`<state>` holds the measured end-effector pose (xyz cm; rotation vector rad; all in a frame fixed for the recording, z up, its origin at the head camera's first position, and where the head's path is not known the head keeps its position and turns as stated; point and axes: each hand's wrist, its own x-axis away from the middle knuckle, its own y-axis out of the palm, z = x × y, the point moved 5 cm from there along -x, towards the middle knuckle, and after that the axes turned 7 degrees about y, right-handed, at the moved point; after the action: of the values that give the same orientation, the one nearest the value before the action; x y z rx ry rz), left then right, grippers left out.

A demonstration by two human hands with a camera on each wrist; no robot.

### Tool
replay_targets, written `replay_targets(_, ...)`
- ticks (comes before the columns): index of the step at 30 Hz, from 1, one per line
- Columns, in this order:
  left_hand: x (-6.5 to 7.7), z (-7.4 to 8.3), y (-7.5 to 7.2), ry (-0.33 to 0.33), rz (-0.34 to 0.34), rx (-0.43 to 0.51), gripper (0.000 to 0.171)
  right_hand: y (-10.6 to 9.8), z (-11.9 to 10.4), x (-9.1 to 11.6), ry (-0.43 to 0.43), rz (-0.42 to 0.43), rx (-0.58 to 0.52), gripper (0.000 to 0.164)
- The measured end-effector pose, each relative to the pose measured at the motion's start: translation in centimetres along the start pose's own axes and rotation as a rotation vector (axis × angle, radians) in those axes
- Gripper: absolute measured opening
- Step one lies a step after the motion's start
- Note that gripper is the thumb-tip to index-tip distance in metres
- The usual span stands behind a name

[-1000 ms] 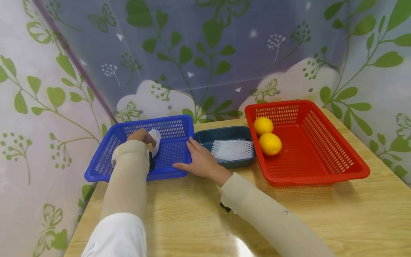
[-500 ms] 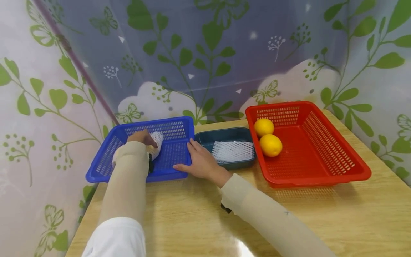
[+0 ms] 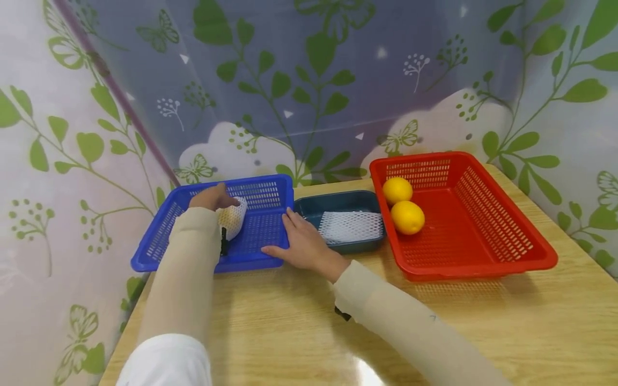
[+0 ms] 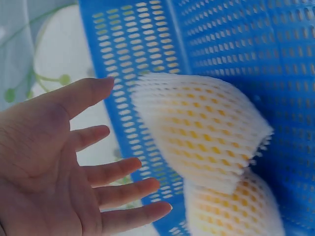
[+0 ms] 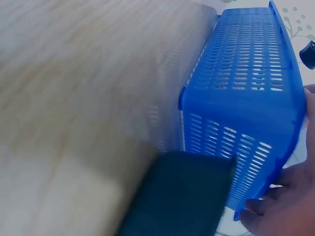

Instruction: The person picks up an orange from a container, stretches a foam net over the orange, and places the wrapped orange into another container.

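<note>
In the blue basket [image 3: 260,262] lie yellow fruits in white foam net sleeves. The upper net-wrapped fruit [image 4: 202,132] partly covers another wrapped fruit [image 4: 231,211]. My left hand [image 4: 59,162] is over the basket, its fingers spread and apart from the fruit in the left wrist view. My right hand [image 3: 306,244] holds the basket's right front corner, with the thumb over the front rim and the fingers on the right rim. The head view hides most of my left fingers behind the hand.
Right of the blue basket sits a dark green tray [image 3: 347,248] with an empty-looking white foam net [image 3: 350,227] in it. A red basket [image 3: 478,271] at the right holds two lemons [image 3: 407,217]. A patterned curtain [image 3: 270,123] stands behind the wooden table [image 3: 289,327].
My left hand has lifted slightly and drawn off the net-wrapped fruit, so more of the fruit shows. My right hand stays on the blue basket's corner.
</note>
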<state>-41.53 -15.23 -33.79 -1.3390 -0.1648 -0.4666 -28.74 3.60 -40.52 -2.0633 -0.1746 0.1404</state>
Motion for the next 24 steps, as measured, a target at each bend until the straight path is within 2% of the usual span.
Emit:
replay_targets(3,0.0,0.9,-0.7,0.031,-0.013,0.011,0.078,-0.4,0.0,-0.1,-0.002,-0.037,0.029,0.095)
replay_targets(7,0.4,2.4,-1.6,0.123,-0.037,-0.061,0.075,-1.8,-0.3,0.1,-0.020,-0.081,0.100,0.089)
replay_targets(10,1.3,3.3,-2.3,0.164,-0.031,-0.091,0.071,-3.5,-0.9,0.5,-0.049,-0.111,0.180,0.086)
replay_targets(17,4.1,6.1,-3.2,0.261,0.000,-0.092,0.065,-7.5,-1.2,2.5,-0.051,-0.187,0.346,0.086)
replay_targets(24,7.5,10.4,-3.4,0.369,0.048,-0.143,0.065,-10.8,1.0,4.5,-0.050,-0.179,0.427,0.086)
